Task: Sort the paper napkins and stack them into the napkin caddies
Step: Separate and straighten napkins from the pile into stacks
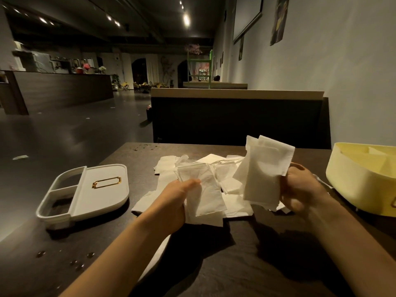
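Paper napkins handled above a dark table [246,264], with a caddy at each side.

A single napkin [205,189] is pinched between the thumb and curled fingers of the left hand [177,200], over the near edge of the loose pile of napkins [229,181] spread on the middle of the table. A bundle of napkins [263,168] is held upright in the right hand [300,187], whose fingers are curled round its lower edge. The white caddy [96,189], partly lidded, is set to the left of the pile; the yellow caddy [360,181], with dividers inside, is set to the right.
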